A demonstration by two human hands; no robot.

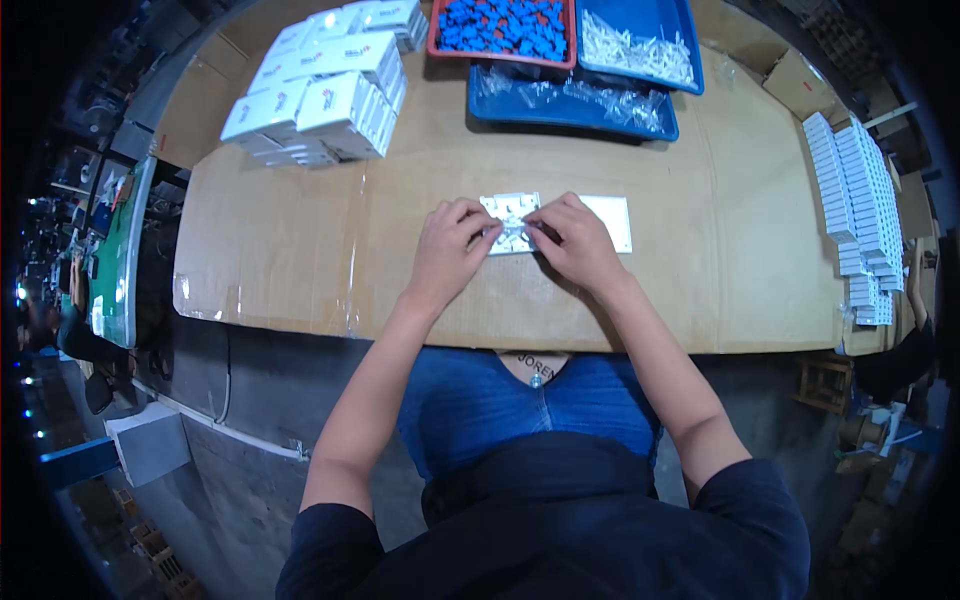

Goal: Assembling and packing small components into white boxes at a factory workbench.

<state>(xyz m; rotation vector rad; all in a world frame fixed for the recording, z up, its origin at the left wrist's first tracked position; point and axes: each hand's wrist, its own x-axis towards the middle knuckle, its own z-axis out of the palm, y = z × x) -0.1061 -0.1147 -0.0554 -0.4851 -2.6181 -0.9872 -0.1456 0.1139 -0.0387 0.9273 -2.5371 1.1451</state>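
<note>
A white square plastic housing with small fittings inside lies on the cardboard-covered table in front of me. My left hand is closed in a pinch over its left side. Over its right side my right hand pinches too, thumb and fingertips close to the left hand's. Something small and pale sits between the two sets of fingertips, too small to name. Just right of the housing, partly behind my right hand, a flat white panel rests on the table.
White boxes are stacked at the far left. At the back stand a red tray of blue parts, a blue tray of white pieces and a blue tray with clear plastic bags. White pieces are piled along the right edge.
</note>
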